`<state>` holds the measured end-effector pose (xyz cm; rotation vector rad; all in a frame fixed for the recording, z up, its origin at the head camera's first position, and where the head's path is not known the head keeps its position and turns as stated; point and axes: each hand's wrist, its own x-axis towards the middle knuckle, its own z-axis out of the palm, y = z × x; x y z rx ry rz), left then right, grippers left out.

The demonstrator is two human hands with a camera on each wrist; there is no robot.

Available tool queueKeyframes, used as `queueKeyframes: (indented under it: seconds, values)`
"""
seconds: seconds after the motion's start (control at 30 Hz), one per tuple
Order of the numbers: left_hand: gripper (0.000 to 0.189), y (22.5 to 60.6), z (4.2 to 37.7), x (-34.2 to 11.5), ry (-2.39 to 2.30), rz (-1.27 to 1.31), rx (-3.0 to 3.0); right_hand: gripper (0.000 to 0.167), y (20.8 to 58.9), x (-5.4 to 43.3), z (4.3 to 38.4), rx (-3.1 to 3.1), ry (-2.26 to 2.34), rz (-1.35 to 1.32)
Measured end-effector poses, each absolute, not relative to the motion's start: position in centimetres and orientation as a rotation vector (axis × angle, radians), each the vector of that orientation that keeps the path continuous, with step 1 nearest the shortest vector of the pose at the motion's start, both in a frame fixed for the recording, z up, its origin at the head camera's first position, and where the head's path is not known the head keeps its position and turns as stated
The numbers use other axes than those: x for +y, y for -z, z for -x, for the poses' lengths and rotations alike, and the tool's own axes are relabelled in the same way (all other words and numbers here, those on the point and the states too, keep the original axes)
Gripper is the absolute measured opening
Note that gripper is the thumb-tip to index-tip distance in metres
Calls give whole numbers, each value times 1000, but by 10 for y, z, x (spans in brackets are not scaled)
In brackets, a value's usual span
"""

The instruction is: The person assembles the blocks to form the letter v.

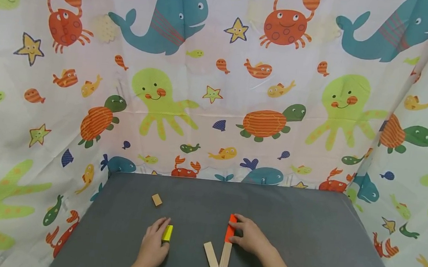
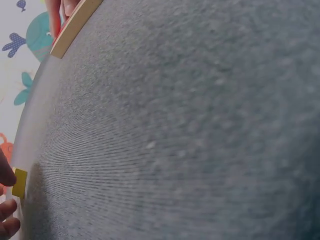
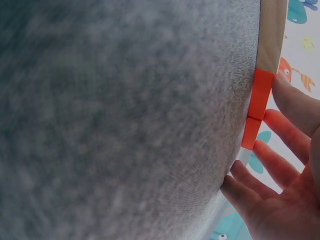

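My left hand [image 1: 153, 245] holds a small yellow block [image 1: 167, 233] on the grey table, fingers at its far end and thumb at its near end. In the left wrist view only fingertips [image 2: 6, 172] show beside the yellow block [image 2: 19, 183]. My right hand [image 1: 252, 236] grips two red blocks [image 1: 230, 230] set end to end; the right wrist view shows the seam between them, with thumb and fingers along one side. The near red block [image 3: 261, 94] meets the end of a plain wooden block [image 1: 226, 256]. Another plain wooden block [image 1: 210, 256] slants left, its near end touching the first.
A small plain wooden block [image 1: 157, 199] lies alone at the far left of the grey table [image 1: 288, 211]. Behind the table and along both sides hangs a white curtain [image 1: 200, 119] printed with sea animals.
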<state>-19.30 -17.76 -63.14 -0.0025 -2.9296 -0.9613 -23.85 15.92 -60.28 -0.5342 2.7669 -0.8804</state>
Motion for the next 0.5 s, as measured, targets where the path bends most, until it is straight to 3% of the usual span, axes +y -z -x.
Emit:
queueKeyframes:
  seconds: [0.5]
  values:
    - [65,636,198,-178,927,1,-2991,58,603,158,238,2775,881,527]
